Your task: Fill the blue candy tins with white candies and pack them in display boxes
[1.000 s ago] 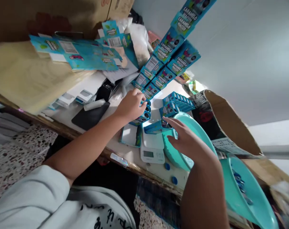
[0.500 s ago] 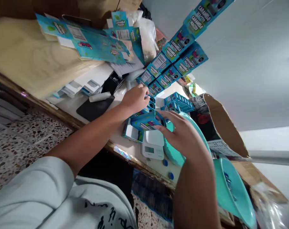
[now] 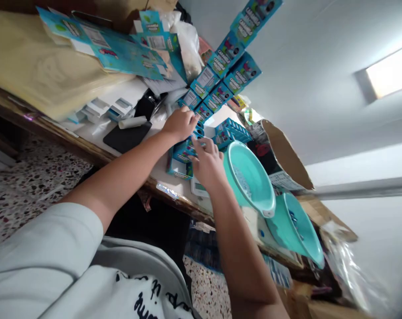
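A blue candy box [image 3: 182, 152] printed in the style of the others lies over an open blue tray box [image 3: 180, 170] near the table's front edge. My right hand [image 3: 207, 164] is at its right end, with thumb and index finger against the end and the other fingers curled. My left hand [image 3: 181, 125] is just above, its fingers bent closed by a row of small blue boxes [image 3: 198, 129]. What lies inside the left fingers is hidden. Beneath my right hand a white kitchen scale [image 3: 198, 188] is mostly covered.
Stacked blue "Caramelo Macizo" boxes [image 3: 217, 95] rise behind my hands. More boxes [image 3: 232, 130] stand at right, beside a turquoise basin [image 3: 270, 190] and a second basin [image 3: 315, 248]. Flattened cartons [image 3: 128, 57], a black pad [image 3: 121, 141] and a white roll [image 3: 132, 122] lie left.
My right hand has moved left and down with the candy box, which now sits lower over the tray box. My left hand stays by the small boxes. The view has shifted, showing more of the basins.
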The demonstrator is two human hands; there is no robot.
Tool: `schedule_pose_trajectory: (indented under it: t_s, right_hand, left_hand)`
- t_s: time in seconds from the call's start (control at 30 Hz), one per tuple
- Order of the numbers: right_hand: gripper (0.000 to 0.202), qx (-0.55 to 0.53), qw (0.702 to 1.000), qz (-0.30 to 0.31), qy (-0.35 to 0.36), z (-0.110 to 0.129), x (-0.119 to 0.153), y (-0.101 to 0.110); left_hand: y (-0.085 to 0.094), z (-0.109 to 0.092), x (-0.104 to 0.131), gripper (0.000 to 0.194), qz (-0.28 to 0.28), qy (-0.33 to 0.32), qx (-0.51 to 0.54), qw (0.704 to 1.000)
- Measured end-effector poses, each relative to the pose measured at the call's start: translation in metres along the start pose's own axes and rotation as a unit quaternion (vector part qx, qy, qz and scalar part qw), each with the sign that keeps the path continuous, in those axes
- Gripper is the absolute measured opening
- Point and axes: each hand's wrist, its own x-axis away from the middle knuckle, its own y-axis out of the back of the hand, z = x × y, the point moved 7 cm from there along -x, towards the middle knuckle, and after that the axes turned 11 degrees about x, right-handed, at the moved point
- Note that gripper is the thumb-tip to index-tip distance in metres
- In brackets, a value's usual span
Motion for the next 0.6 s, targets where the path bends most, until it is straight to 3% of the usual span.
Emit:
schedule_pose_trajectory:
  t_s: [0.1,0.2,0.4,0.6]
  right_hand:
    - [0.073,0.013,0.999,0.020,-0.047,0.017,-0.001,-0.010]
    - [0.078,-0.008,0.996,0.055,-0.069,0.021,0.000,-0.014]
    - [0.083,-0.030,0.997,0.058,-0.041,0.015,-0.002,-0.005]
    - [0.096,-0.073,0.995,0.062,0.003,0.005,-0.013,-0.007]
  left_hand:
    - [0.003,0.002,0.003,0.041,-0.016,-0.015,0.035,0.999]
    - [0.009,-0.001,0.010,0.038,0.013,-0.037,0.080,0.996]
    - [0.032,-0.013,0.016,0.039,0.028,-0.092,0.111,0.989]
    - [0.046,-0.015,0.007,0.043,-0.029,-0.088,0.125,0.988]
